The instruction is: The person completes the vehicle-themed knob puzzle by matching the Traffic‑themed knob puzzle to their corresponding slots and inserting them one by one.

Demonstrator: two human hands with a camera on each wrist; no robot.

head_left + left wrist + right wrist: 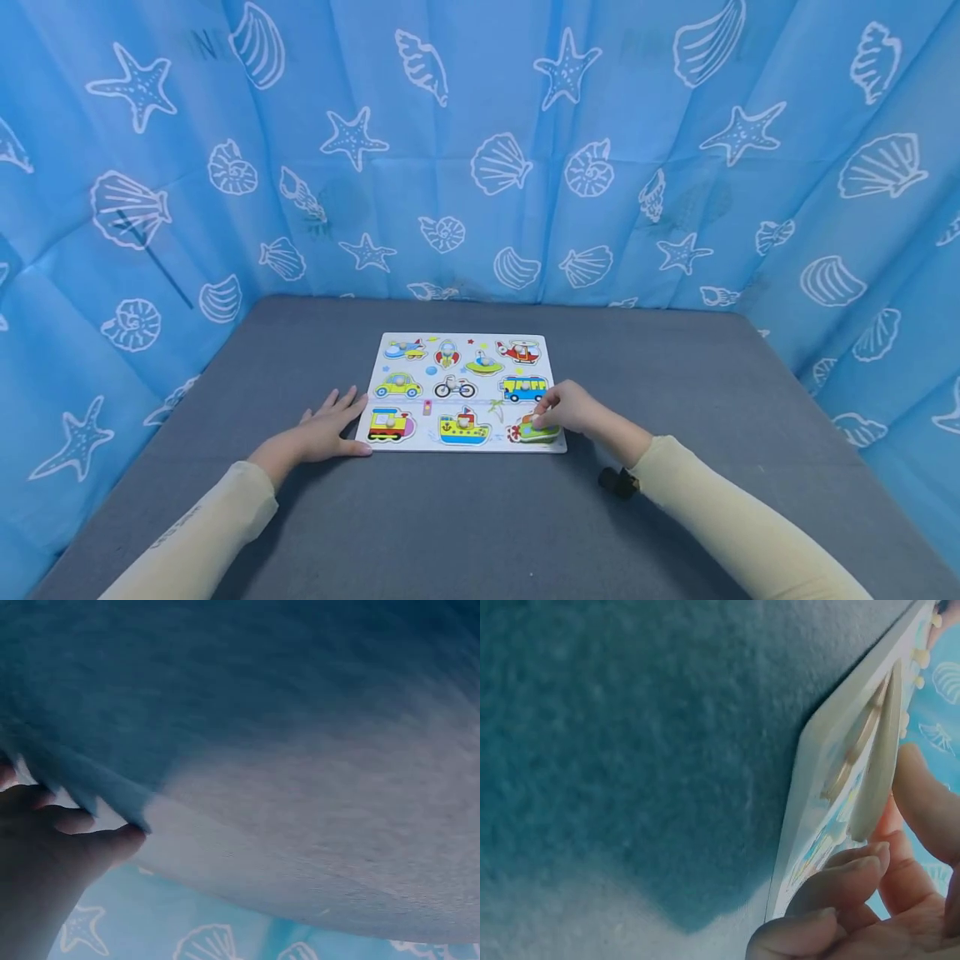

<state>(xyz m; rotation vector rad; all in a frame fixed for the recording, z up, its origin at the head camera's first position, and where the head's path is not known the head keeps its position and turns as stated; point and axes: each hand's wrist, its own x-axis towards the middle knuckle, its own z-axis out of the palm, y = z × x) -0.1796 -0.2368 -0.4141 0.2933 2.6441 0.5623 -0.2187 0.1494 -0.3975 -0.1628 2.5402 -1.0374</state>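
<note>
A white wooden peg puzzle board point(426, 435) lies flat on the grey table, with several knobbed vehicle pieces in it, such as a blue bus point(524, 389), a boat point(463, 428) and a train point(386, 424). At its lower right corner my right hand point(576, 408) pinches a green-and-red vehicle piece point(542, 434). The right wrist view shows this piece point(879, 765) tilted, one edge raised off its recess. My left hand point(321, 429) lies at the board's left edge, fingers spread, thumb by the lower left corner. In the left wrist view the board is out of sight.
Grey cloth point(480, 525) covers the table on all sides of the board. A blue curtain point(480, 208) with shells and starfish hangs behind and along both sides. Under the right wrist is a small black object point(618, 483).
</note>
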